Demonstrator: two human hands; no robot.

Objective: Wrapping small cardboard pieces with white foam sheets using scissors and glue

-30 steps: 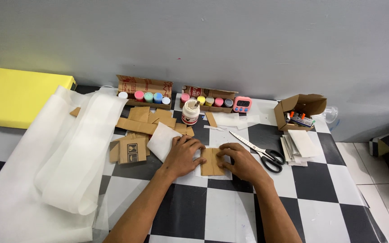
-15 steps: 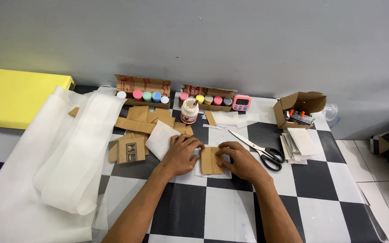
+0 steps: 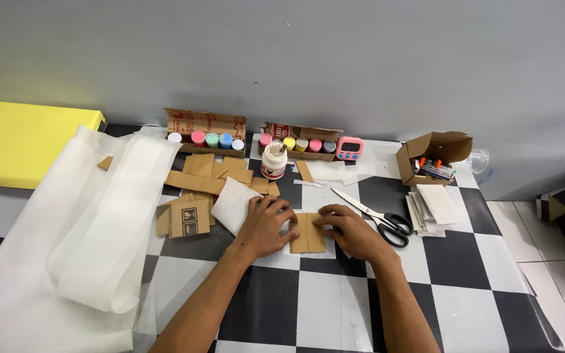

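Both hands flat on the checkered counter, left hand and right hand with fingers loosely spread, pressing a small cardboard piece between them, scissors just right.

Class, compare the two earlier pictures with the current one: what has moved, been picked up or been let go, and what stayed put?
Almost nothing changed. The left hand and right hand still press on the small cardboard piece, flat on the checkered table; nothing was picked up or released. The scissors, glue jar, paint pots, pink timer and white sheet stayed in place.
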